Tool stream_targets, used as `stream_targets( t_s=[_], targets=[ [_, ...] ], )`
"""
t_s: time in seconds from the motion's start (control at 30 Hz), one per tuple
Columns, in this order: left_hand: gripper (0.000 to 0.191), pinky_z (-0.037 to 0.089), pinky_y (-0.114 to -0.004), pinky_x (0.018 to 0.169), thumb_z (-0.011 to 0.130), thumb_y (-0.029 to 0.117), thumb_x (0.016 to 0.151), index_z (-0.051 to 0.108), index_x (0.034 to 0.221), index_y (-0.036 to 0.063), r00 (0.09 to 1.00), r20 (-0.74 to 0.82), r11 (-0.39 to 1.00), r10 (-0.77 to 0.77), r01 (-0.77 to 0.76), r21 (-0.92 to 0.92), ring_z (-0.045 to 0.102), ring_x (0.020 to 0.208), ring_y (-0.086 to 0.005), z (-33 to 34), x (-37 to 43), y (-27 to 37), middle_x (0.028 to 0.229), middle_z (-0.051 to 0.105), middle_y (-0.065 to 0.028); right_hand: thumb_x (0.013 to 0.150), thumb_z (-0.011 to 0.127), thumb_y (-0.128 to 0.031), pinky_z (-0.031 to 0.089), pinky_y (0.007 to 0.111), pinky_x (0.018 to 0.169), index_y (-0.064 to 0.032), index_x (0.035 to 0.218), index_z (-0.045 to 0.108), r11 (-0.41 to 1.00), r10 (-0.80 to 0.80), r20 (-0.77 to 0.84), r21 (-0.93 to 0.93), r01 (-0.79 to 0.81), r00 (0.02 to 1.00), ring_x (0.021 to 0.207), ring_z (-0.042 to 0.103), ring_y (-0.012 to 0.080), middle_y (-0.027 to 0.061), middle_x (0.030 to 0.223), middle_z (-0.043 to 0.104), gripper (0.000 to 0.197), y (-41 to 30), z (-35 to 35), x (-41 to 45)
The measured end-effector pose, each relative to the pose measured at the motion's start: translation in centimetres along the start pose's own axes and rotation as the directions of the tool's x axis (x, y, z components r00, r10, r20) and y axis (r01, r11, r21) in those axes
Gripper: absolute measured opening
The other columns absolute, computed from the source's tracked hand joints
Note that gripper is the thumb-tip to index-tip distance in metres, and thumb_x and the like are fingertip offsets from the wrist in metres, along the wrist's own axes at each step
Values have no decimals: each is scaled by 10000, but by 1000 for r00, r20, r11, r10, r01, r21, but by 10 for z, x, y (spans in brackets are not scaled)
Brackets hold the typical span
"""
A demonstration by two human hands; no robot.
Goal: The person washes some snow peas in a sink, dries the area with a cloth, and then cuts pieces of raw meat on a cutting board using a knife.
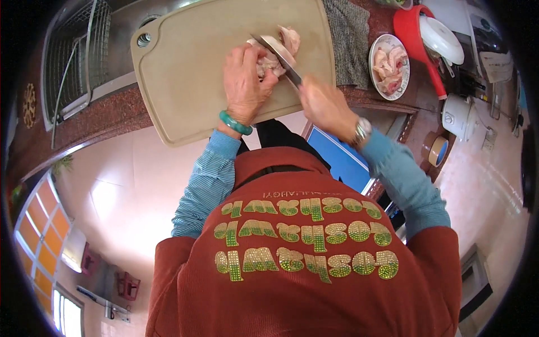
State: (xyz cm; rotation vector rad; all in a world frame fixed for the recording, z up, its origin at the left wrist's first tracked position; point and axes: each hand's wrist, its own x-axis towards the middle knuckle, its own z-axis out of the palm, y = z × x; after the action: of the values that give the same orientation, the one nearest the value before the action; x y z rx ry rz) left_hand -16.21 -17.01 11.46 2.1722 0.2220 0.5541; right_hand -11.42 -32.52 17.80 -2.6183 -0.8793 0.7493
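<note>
A piece of raw, pale meat (269, 65), perhaps poultry, lies on a beige cutting board (189, 84). My left hand (248, 78) presses on this meat with bent fingers, a green bangle (235, 123) at its wrist. Gripped by the handle in my right hand (326, 105) is a kitchen knife (278, 54). Its blade slants up and left across the meat, close beside my left fingertips. Just beyond the blade rests another raw piece (290, 40). My fingers partly cover the held meat, and my right hand hides the knife's handle.
Right of the board are a grey cloth (347, 42), an oval plate (372, 69) of raw meat pieces, and a red pan (408, 31) with its handle toward me. A white cooker (457, 118) and a tape roll (438, 151) stand farther right. A wire rack (76, 59) is at left.
</note>
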Motion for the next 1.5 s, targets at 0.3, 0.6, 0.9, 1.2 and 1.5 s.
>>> stream_targets(
  t_s=[0.3, 0.6, 0.9, 1.2, 1.5],
  targets=[
    [285, 449, -381, 749, 609, 29, 609, 545, 884, 67, 990, 48, 978, -131, 137, -155, 499, 889, -297, -13, -7, 2, 973, 527, -92, 871, 476, -172, 432, 483, 580, -4, 869, 458, 997, -1, -9, -72, 0, 1000, 672, 555, 412, 227, 707, 564, 169, 12, -16, -5],
    [340, 477, -346, 725, 659, 95, 642, 553, 965, 87, 996, 49, 993, -80, 75, 88, 540, 880, -266, -19, 1, 20, 1004, 525, -122, 870, 451, -187, 453, 499, 626, -5, 907, 481, 999, -12, -106, -37, 8, 994, 711, 577, 408, 220, 761, 597, 188, 29, -22, 8],
    [449, 439, -413, 774, 695, 287, 608, 581, 1014, 133, 986, 156, 921, 51, -107, 373, 463, 982, -334, -6, 14, 17, 1031, 517, -151, 862, 469, -156, 428, 492, 604, -2, 914, 422, 1000, 2, -12, 7, -2, 1000, 680, 552, 421, 228, 708, 571, 169, 23, -14, -34],
    [206, 442, -355, 587, 699, 171, 696, 550, 796, 71, 988, 152, 994, -30, 13, 111, 507, 661, -234, -35, -3, 23, 835, 515, -98, 880, 425, -214, 405, 296, 375, -19, 978, 488, 920, 59, 158, 374, -115, 986, 410, 498, 161, 67, 568, 501, 227, 31, -39, 37],
    [299, 461, -310, 612, 723, 264, 696, 568, 858, 66, 1000, 16, 973, 13, -16, 230, 537, 701, -196, -58, 9, 5, 835, 533, -89, 890, 467, -204, 373, 223, 382, -23, 982, 501, 360, 55, 186, 913, -193, 981, 425, 436, 73, 15, 595, 476, 206, 41, -52, 22]
  ],
)
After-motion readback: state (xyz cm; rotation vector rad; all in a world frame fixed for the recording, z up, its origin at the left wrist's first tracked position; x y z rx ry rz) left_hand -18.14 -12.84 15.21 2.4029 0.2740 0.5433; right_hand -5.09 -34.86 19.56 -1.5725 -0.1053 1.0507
